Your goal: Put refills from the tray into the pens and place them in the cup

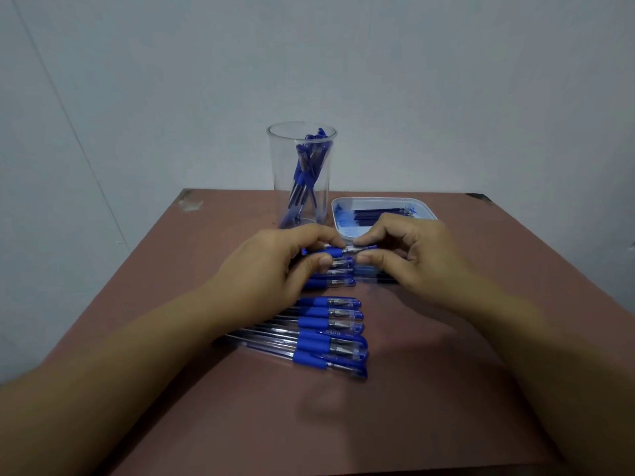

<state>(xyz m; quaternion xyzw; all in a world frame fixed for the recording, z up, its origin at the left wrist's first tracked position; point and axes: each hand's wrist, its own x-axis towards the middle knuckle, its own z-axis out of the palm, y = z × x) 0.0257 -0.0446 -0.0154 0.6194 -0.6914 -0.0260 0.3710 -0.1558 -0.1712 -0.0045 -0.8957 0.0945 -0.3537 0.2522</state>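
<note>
1. A plain pale wall (412, 80) stood behind everything.
2. A reddish-brown table (446, 389) filled the lower half of the view, with its far edge against the wall.
3. The left hand (271, 266) reached in from the near left. Its fingers were curled, and its thumb and fingertips pinched the blue grip of a pen (328, 251).
4. The right hand (412, 255) reached in from the near right. Its thumb and forefinger pinched the pen's metal tip end, and its other fingers were curled loosely behind.
5. A tall clear cup (276, 166) stood upright at the far middle of the table, just beyond the left hand. The finished pens (305, 173) inside it leaned at steep angles.
6. A shallow white tray (378, 201) sat to the right of the cup, just beyond the right hand.
7. A row of pens (330, 328) lay side by side on the table under and nearer than the hands. Their long axes ran left to right, with the clear barrels to the left and the blue capped ends to the right.
8. The held pen was lifted just above the far end of that row, between the two hands. Its long axis ran left to right and its metal tip pointed right.
9. Dark blue refills (374, 214) lay in the tray, running left to right.
</note>
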